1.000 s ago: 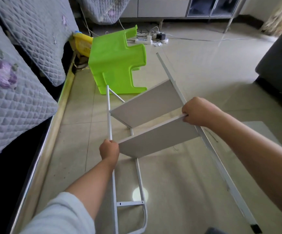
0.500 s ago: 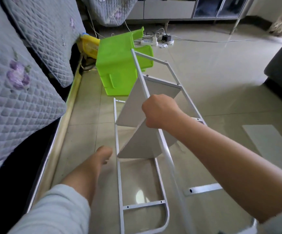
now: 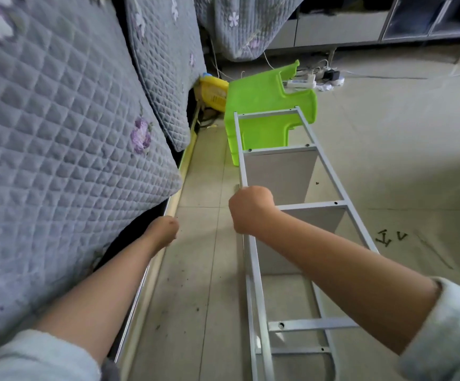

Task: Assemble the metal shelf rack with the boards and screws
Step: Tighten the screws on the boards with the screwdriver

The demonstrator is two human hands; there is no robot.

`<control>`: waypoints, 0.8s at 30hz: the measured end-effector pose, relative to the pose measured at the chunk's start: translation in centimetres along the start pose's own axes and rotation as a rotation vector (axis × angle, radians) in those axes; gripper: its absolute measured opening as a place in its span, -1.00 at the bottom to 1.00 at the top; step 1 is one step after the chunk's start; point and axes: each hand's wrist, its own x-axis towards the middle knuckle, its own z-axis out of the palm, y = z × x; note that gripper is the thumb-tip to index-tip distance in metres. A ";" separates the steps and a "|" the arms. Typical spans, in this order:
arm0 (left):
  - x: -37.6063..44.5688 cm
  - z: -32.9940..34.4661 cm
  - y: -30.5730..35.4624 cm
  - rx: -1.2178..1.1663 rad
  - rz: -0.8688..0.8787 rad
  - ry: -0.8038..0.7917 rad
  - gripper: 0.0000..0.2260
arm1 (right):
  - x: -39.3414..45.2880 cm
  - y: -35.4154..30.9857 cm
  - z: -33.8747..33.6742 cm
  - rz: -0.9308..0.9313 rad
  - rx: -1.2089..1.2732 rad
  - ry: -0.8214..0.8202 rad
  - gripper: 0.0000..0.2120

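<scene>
Metal rack rail [image 3: 254,259] gripped by right hand [image 3: 250,209]; left hand [image 3: 164,231] fisted, empty

The rack [image 3: 292,204] has a pale grey metal frame and light grey boards [image 3: 281,174]. The stool [image 3: 267,105] behind it is bright green, with a yellow tub [image 3: 213,94] beside it. The quilts [image 3: 58,133] are grey, diamond-stitched, with purple flowers. The floor [image 3: 402,160] is beige tile; the screws [image 3: 388,237] on it are dark. Both sleeves [image 3: 443,334] are pale grey.

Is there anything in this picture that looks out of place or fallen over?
Yes. The green plastic stool lies tipped on its side behind the rack, and dark screws lie scattered loose on the floor to its right.
</scene>
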 end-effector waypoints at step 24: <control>-7.5 3.8 12.1 0.900 0.807 -0.002 -0.75 | -4.3 14.1 2.2 -0.157 -0.053 -0.149 -0.62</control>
